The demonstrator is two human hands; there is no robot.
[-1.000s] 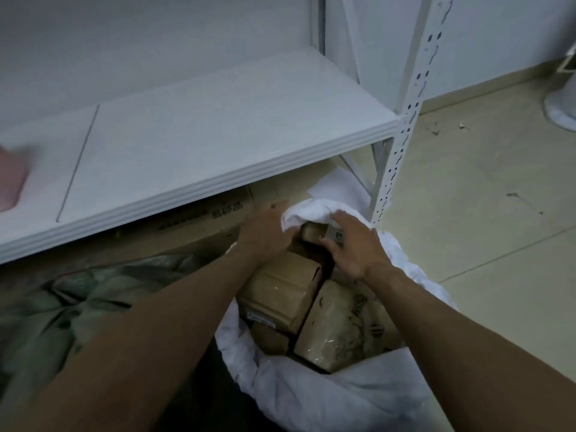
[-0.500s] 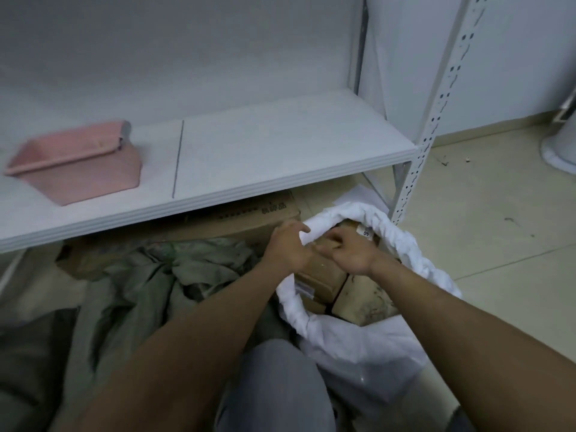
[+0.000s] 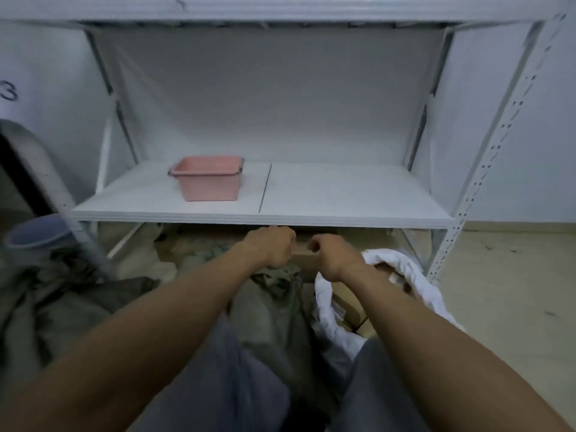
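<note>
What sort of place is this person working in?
Probably a storeroom or stockroom: a white slotted-metal shelving rack with a pink tub on it, and a white sack of brown parcels on the floor. The left hand and right hand grip one parcel.

A pink tub [image 3: 207,182] stands on the left half of a white shelf [image 3: 343,194], just left of the thin seam that splits the board in two. A second shelf [image 3: 280,7] runs along the top, far above it. At the right, a white post [image 3: 486,169] with rows of holes carries the boards. On the left, a blue bucket [image 3: 37,235] stands on the ground beside a leaning grey tube [image 3: 40,169]. Crumpled grey-green cloth [image 3: 46,294] lies near it and spreads under the shelf. Pale floor [image 3: 514,275] stretches away to the right.
</note>
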